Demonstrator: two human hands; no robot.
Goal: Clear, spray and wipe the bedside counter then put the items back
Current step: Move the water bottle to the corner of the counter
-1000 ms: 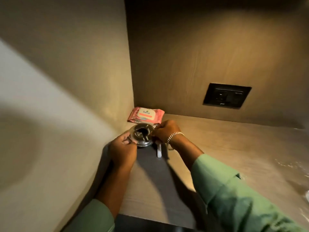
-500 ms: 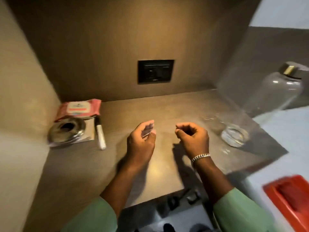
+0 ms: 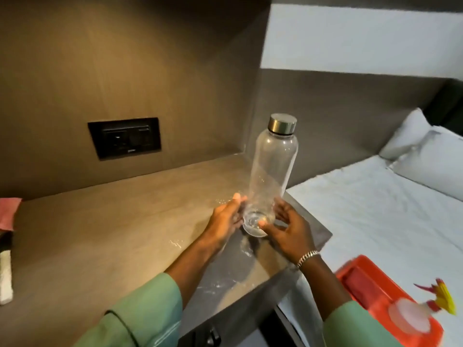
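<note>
Brown wood-grain panels wall in a bedside counter (image 3: 105,234), with a black socket plate (image 3: 124,138) set into the back panel. Near the counter's right edge stands a clear bottle (image 3: 271,169) with a metal cap, leaning slightly, its base on the counter. Both hands cup that base: the left hand (image 3: 226,220) on its left side, fingers spread and curved around it, and the right hand (image 3: 289,227) on its right side, thumb across the front, a bracelet at the wrist. Streaks of wetness glint on the counter nearby. Beyond the counter lies a white bed (image 3: 375,209) carrying a red tray (image 3: 370,289). At the far left edge, a pink pack (image 3: 7,212) shows partly.
</note>
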